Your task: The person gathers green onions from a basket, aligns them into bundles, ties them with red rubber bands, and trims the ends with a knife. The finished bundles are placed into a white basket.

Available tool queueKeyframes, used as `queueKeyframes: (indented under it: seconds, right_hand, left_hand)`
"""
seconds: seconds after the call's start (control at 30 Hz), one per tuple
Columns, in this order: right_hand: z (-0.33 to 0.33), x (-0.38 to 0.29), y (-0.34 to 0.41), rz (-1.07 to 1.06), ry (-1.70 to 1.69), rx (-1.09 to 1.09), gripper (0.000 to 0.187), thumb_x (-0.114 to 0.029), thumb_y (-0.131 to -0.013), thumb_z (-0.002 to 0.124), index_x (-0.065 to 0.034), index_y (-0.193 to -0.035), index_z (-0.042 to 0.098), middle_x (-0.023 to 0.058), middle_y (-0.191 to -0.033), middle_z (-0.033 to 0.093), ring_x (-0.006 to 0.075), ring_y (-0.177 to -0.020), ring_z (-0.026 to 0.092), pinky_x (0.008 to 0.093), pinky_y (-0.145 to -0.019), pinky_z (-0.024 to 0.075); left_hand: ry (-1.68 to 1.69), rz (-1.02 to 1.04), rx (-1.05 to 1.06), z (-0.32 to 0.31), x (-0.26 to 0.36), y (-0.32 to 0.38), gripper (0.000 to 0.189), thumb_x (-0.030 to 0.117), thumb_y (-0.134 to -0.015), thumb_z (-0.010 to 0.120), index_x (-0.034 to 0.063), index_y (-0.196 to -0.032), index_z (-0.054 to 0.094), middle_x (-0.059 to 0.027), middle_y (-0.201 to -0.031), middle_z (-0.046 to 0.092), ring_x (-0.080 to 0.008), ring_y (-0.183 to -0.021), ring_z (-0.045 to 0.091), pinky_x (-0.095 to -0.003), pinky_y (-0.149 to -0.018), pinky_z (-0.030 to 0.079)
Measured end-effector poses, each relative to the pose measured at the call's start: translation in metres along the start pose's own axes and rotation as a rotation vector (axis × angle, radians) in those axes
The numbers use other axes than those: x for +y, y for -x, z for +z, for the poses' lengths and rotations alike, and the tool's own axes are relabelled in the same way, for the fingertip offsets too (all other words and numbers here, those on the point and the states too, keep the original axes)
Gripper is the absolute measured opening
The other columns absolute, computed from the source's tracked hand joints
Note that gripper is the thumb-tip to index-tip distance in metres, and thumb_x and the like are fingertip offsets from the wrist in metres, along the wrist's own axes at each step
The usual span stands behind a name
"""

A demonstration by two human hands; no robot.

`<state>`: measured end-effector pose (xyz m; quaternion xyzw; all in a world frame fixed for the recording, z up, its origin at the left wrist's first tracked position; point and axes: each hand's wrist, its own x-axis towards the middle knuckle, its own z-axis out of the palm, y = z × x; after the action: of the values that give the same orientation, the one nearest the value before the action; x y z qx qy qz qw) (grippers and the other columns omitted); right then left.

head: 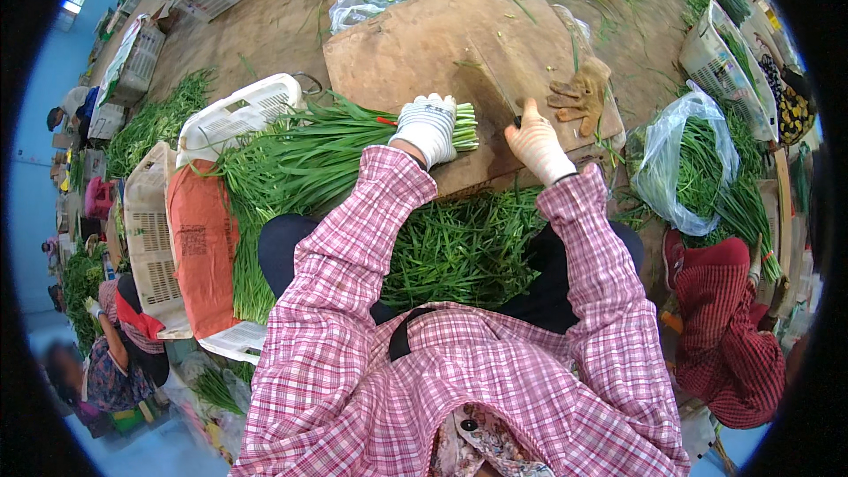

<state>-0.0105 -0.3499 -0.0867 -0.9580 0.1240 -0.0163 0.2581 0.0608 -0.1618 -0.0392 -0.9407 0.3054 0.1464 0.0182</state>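
My left hand (429, 126), in a white knitted glove, grips a bunch of garlic chives (331, 146) near its cut stem ends. A red tie binds the bunch, and its green leaves spread to the left. Beneath it lies a worn wooden board (404, 46). In my right hand (538, 142), also gloved, is a knife (505, 98) with a dark handle. Its blade points away from me over the board, just right of the stems and apart from them. A brown-stained work glove (582, 96) rests on the board beyond my right hand.
Cut leaves (464, 245) are heaped between my legs. A white plastic crate (238, 112) with an orange sack (202, 245) and chives stands left. To the right are a plastic bag of greens (695, 159) and a person in red checked clothing (722, 331). More crates stand around.
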Motion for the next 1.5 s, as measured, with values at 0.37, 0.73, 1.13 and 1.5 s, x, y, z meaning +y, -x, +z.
queueKeyframes:
  seconds: [0.37, 0.73, 1.13, 1.5]
  right_hand:
    - [-0.014, -0.022, 0.106, -0.146, -0.008, 0.107, 0.015, -0.019, -0.094, 0.057, -0.0058, -0.095, 0.049, 0.0208, -0.068, 0.062, 0.0427, -0.067, 0.063, 0.0503, -0.061, 0.0497]
    - [-0.013, -0.022, 0.107, -0.173, 0.057, -0.003, 0.017, -0.016, -0.092, 0.059, -0.0015, -0.093, 0.051, 0.0214, -0.069, 0.064, 0.0405, -0.069, 0.066, 0.0485, -0.063, 0.0519]
    - [-0.035, -0.056, 0.069, -0.079, 0.113, -0.292, 0.029, -0.022, -0.091, 0.061, 0.0044, -0.099, 0.053, 0.0266, -0.086, 0.068, 0.0432, -0.083, 0.067, 0.0468, -0.079, 0.053]
    - [-0.025, -0.049, 0.049, 0.213, 0.013, -0.508, 0.027, -0.018, -0.091, 0.055, 0.0052, -0.105, 0.058, 0.0304, -0.107, 0.065, 0.0436, -0.108, 0.06, 0.0486, -0.093, 0.0487]
  left_hand:
    - [0.018, -0.049, -0.074, -0.006, 0.001, -0.006, 0.069, 0.046, -0.066, 0.084, 0.0046, -0.116, 0.062, -0.0174, -0.116, 0.065, -0.0331, -0.11, 0.063, -0.0431, -0.092, 0.052]
    - [-0.009, -0.038, -0.082, -0.005, 0.003, -0.006, 0.07, 0.048, -0.069, 0.08, 0.0042, -0.12, 0.06, -0.0172, -0.119, 0.064, -0.0321, -0.112, 0.062, -0.0427, -0.093, 0.051]
    - [-0.035, -0.02, -0.07, 0.004, 0.003, -0.01, 0.068, 0.047, -0.07, 0.08, 0.0053, -0.121, 0.059, -0.0151, -0.119, 0.064, -0.0316, -0.112, 0.062, -0.0426, -0.094, 0.051]
    - [-0.019, -0.016, -0.064, 0.005, 0.0, -0.013, 0.069, 0.043, -0.07, 0.081, 0.007, -0.124, 0.056, -0.0158, -0.121, 0.062, -0.0324, -0.114, 0.06, -0.0433, -0.095, 0.05]
